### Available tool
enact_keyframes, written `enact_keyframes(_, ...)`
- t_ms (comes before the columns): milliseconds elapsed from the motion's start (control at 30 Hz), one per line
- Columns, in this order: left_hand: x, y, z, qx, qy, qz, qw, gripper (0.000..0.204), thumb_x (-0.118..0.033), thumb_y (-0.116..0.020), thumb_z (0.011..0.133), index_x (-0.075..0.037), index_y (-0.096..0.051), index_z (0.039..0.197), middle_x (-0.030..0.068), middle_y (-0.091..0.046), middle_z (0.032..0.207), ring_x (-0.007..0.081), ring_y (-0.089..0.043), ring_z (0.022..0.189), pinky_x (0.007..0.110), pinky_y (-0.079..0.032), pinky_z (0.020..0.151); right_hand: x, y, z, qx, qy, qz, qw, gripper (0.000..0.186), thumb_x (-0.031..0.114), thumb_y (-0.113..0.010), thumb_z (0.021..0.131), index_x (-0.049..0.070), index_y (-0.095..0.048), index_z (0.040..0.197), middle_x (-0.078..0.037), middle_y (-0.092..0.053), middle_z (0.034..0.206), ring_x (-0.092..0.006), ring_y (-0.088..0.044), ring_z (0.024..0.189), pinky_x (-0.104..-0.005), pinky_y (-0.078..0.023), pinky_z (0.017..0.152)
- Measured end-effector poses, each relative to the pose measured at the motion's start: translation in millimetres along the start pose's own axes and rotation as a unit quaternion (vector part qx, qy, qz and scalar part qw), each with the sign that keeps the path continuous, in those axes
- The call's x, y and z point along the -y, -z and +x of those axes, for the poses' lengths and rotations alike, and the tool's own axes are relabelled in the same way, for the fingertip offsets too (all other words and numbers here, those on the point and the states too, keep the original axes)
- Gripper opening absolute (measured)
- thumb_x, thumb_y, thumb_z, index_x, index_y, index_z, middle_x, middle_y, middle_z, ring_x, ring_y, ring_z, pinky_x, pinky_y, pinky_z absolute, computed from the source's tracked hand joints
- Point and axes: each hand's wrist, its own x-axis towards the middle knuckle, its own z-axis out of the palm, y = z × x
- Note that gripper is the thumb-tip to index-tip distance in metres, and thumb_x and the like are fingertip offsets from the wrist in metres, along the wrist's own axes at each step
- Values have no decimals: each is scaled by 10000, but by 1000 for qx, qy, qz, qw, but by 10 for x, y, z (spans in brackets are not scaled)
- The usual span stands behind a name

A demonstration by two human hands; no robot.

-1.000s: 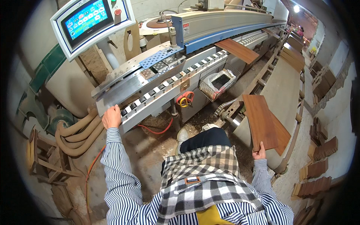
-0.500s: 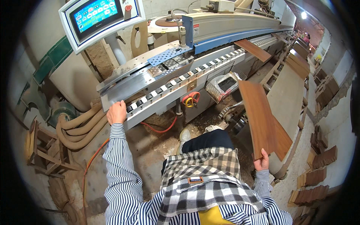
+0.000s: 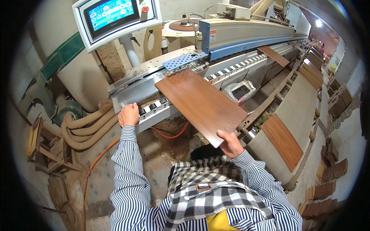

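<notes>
My right hand (image 3: pixel 230 145) grips the near end of a brown wooden board (image 3: pixel 198 104); its far end lies over the machine's steel infeed plate (image 3: pixel 135 90) and roller track (image 3: pixel 227 71), beside a blue perforated plate (image 3: pixel 181 61). My left hand (image 3: pixel 128 114) has its fingers curled on the infeed's near left corner, just left of the black-and-white rollers. A second brown board (image 3: pixel 281 140) lies on the conveyor belt (image 3: pixel 293 107) to my right. Farther along the machine, another board (image 3: pixel 273 56) sticks out from the track.
A screen panel (image 3: pixel 117 23) stands upper left, with thick hoses (image 3: pixel 84 138) and a wooden stool (image 3: pixel 50 150) below it. A wire basket (image 3: pixel 243 92) hangs under the track. Stacked boards (image 3: pixel 333 169) line the right wall, and another person (image 3: pixel 321 48) is far back.
My right hand has swung the top board off the conveyor, leftward onto the infeed, leaving the board beneath it on the belt. My left hand stays on the machine's corner.
</notes>
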Motion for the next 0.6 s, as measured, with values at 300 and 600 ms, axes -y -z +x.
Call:
enact_keyframes(300, 10, -3, 8, 6, -9, 11, 1000, 406, -359, -408, 873, -53, -662, 791, 190, -635, 807, 356, -612, 763, 440, -473, 712, -195, -469, 484, 192, -142, -96, 966, 433, 140, -671, 780, -24, -497, 1141, -98, -602, 999, -166, -587, 900, -294, -476, 802)
enact_keyframes(600, 13, -20, 5, -7, -11, 1, 1000, 410, -361, -414, 872, -46, -659, 778, 195, -631, 797, 361, -608, 761, 448, -468, 705, -372, -435, 511, 124, -39, -162, 978, 394, 199, -674, 796, -19, -530, 1090, -89, -606, 971, -158, -587, 866, -286, -485, 754)
